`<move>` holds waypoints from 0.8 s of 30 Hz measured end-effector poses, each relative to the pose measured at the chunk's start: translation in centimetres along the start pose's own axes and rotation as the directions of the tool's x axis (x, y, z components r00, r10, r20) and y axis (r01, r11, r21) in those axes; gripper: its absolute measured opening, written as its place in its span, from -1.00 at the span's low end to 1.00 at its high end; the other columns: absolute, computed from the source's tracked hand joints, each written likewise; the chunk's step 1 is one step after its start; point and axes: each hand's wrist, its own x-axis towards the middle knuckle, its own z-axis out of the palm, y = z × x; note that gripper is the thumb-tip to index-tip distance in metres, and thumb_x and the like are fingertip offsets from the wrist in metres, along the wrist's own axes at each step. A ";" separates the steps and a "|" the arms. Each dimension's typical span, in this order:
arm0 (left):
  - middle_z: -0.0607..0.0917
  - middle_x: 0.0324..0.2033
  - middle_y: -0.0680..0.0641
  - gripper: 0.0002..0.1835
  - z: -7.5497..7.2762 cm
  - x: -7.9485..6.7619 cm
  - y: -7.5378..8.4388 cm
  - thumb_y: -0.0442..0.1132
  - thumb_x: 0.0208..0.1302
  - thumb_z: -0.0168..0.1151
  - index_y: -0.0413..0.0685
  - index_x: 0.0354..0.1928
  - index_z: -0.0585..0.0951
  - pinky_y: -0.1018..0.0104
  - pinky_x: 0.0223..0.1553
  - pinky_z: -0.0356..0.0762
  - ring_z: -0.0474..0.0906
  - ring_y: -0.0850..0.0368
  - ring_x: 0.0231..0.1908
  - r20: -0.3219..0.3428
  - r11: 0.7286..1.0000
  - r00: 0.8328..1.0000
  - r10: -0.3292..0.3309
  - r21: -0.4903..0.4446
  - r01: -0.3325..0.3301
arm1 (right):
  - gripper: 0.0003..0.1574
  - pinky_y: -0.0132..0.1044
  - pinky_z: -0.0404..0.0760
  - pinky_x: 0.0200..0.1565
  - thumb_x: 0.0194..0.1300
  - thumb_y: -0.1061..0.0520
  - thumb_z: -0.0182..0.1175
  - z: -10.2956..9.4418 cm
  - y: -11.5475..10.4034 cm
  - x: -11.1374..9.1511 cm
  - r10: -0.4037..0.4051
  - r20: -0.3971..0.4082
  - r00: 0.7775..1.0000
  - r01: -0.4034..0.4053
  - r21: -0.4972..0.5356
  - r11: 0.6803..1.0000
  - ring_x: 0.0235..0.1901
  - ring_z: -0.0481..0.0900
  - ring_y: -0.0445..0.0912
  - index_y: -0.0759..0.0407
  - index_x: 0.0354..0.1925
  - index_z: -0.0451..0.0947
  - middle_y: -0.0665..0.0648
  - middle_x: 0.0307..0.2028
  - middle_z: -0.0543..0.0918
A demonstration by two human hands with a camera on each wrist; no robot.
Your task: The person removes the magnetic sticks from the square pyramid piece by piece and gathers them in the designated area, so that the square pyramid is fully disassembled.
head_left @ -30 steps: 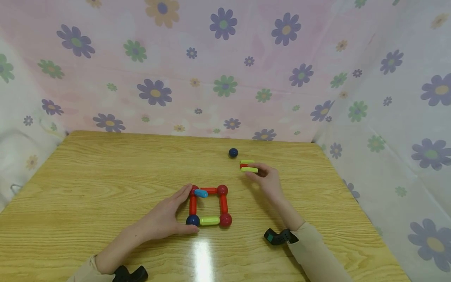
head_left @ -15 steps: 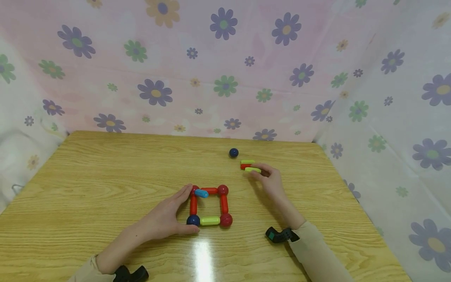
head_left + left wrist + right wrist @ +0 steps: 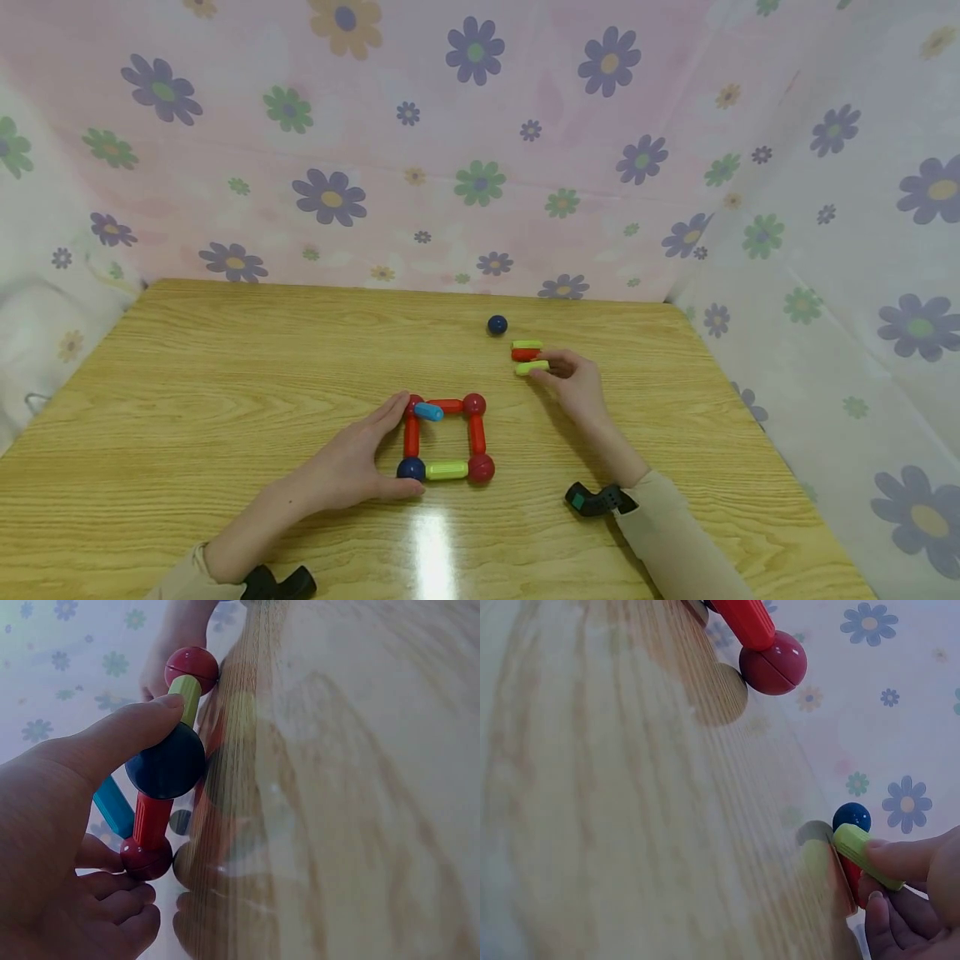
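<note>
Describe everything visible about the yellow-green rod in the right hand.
The short yellow-green rod looks like ridged plastic, straight, with its far end exposed. The bare right hand pinches it, thumb and fingers hiding part of it. It sits above or on the wood-grain table, contact unclear, on the person's side of a short red plastic-looking rod. It is apart from the square frame.

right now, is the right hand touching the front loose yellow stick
Touching. The right wrist view shows it: the right hand pinches the yellow stick, the thumb laid against its side with no gap.
</note>
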 end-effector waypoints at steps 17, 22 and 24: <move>0.05 0.57 -0.11 0.28 0.0 0.0 -0.1 0.35 -0.02 0.46 -0.07 0.59 0.01 -0.23 0.39 0.22 0.09 -0.21 0.50 -0.001 1.000 1.000 0.013 0.001 -0.013 | -0.67 -0.44 0.62 -0.15 0.20 0.19 0.44 0.0 1.5 0.5 -0.114 -0.055 0.992 0.108 -0.096 0.989 -0.13 0.69 0.05 0.24 -0.05 0.71 0.23 -0.05 0.73; 0.05 0.57 -0.10 0.28 0.1 0.0 -0.2 0.36 -0.02 0.46 -0.06 0.59 0.01 -0.23 0.39 0.22 0.08 -0.20 0.51 0.000 1.000 1.000 0.011 0.000 -0.011 | -0.68 -0.46 0.60 -0.16 0.20 0.19 0.44 -0.1 1.7 0.5 -0.146 -0.055 0.988 0.138 -0.124 0.983 -0.15 0.70 0.05 0.23 -0.06 0.72 0.23 -0.09 0.74; 0.05 0.57 -0.09 0.28 0.1 0.0 -0.2 0.36 -0.02 0.46 -0.05 0.59 0.01 -0.23 0.39 0.22 0.08 -0.20 0.51 0.000 1.000 1.000 0.009 0.001 -0.009 | -0.69 -0.44 0.60 -0.15 0.21 0.19 0.43 -0.1 1.7 0.5 -0.152 -0.054 0.987 0.143 -0.141 0.980 -0.15 0.70 0.05 0.22 -0.06 0.72 0.23 -0.10 0.75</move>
